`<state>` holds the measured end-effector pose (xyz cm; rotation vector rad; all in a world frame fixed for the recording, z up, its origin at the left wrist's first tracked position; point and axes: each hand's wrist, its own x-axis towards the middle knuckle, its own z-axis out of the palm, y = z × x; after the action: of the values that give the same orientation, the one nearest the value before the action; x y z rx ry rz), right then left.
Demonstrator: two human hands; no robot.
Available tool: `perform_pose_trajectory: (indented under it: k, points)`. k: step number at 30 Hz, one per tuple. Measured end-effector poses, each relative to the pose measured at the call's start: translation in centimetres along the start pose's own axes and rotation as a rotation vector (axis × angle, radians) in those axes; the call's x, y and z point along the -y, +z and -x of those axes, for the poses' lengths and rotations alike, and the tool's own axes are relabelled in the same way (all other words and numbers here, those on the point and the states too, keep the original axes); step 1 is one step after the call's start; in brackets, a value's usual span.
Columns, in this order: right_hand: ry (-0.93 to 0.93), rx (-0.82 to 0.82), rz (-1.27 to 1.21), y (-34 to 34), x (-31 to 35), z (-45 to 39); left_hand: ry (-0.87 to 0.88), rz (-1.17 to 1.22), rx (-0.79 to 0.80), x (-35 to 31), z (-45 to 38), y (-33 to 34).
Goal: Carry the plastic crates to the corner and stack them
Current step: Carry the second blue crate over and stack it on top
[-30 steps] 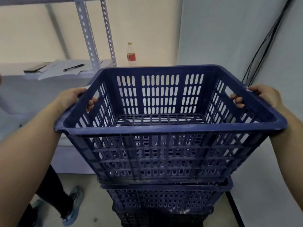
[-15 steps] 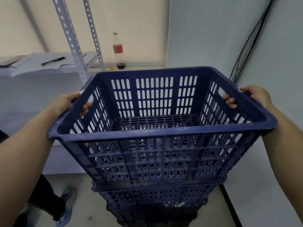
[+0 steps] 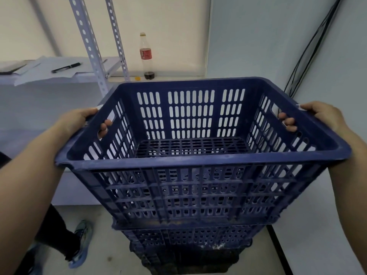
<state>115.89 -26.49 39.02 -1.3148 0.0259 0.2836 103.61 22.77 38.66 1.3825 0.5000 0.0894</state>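
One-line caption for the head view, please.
Both hands, left hand and right hand, hold a blue plastic crate by its side handles above stacked crates in the corner.

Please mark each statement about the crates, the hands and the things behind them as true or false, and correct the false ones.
1. Both hands grip the top blue crate by its side handle holes. True: the left hand and the right hand each have fingers through a hole.
2. The top blue crate is full of bottles. False: it is empty; its slotted floor shows.
3. Another blue crate is directly under it. True.
4. The bottle behind lies on its side. False: it stands upright, with a little dark liquid at the bottom.
5. A pen lies on papers on the shelf at left. True.
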Motion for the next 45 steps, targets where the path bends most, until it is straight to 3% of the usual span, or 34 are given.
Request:
perform_pose_trajectory:
  k: [11,17,23,27,31,35,39,45]
  points:
    - [-0.021,0.011,-0.023,-0.1,-0.5,-0.5,0.009,-0.177,-0.022,0.1,-1.2,-0.3]
    - [-0.046,0.047,-0.028,-0.7,-0.9,-0.3,0.209,-0.460,-0.074,-0.5,0.2,0.0]
    - [-0.044,-0.015,0.013,0.0,-0.6,0.7,0.265,-0.615,-0.082,-0.7,1.0,0.4]
    - [-0.004,-0.097,0.311,0.7,1.0,2.1,0.238,-0.864,-0.243,-1.8,0.9,0.7]
    - [-0.153,-0.157,0.904,2.4,4.5,2.0,0.370,-1.028,-0.330,-4.0,1.3,1.7]
    - [-0.379,-0.192,1.349,4.8,5.8,1.2,0.457,-1.331,-0.282,-4.3,0.8,2.6]
    - [-0.179,-0.037,1.717,4.2,2.7,-0.7,0.251,-1.531,-0.097,-1.8,-0.1,2.9]
    - [-0.106,-0.067,1.731,4.1,2.4,-0.6,0.225,-1.428,-0.139,-1.7,-0.1,2.8]
